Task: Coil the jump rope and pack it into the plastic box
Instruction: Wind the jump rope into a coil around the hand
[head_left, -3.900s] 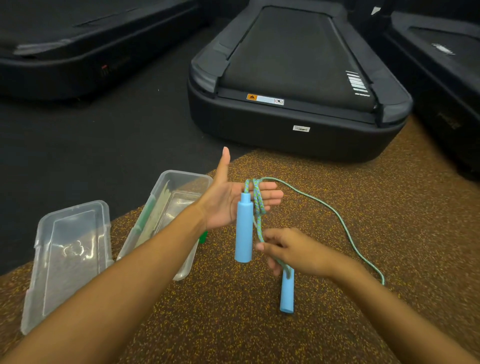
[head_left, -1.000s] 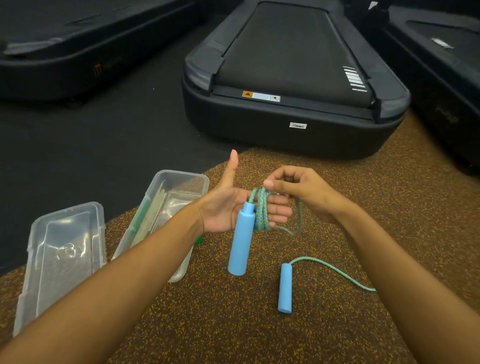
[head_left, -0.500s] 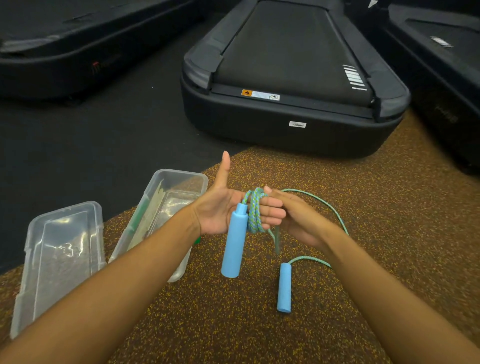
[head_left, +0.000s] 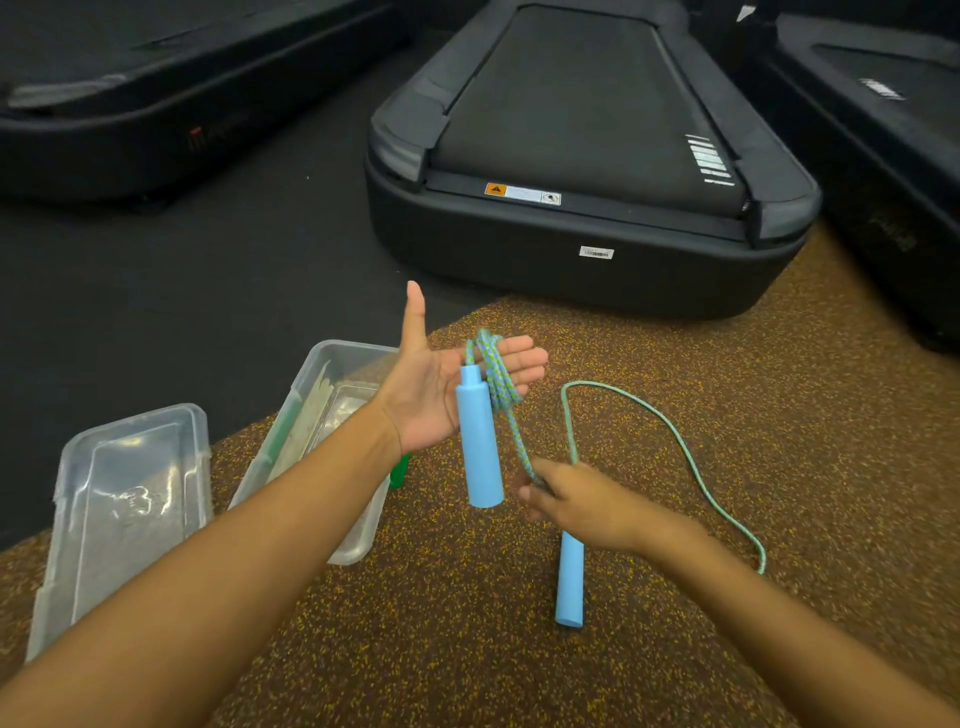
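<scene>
My left hand is held flat, palm up, thumb raised, with several turns of the green-blue jump rope wound around its fingers. One blue handle hangs down from those turns. My right hand is lower and pinches the rope just below the coil. The loose rope loops over the speckled floor to the right. The second blue handle lies on the floor, partly hidden by my right hand. The clear plastic box stands open to the left, with a pale and green item inside.
The box's clear lid lies on the floor at the far left. A black treadmill stands close ahead, with others to the left and right. A small green object lies by the box.
My right hand has dropped from beside the left fingers to below the coil, pulling the rope down. The floor loop has spread out to the right. The left hand's fingers have straightened.
</scene>
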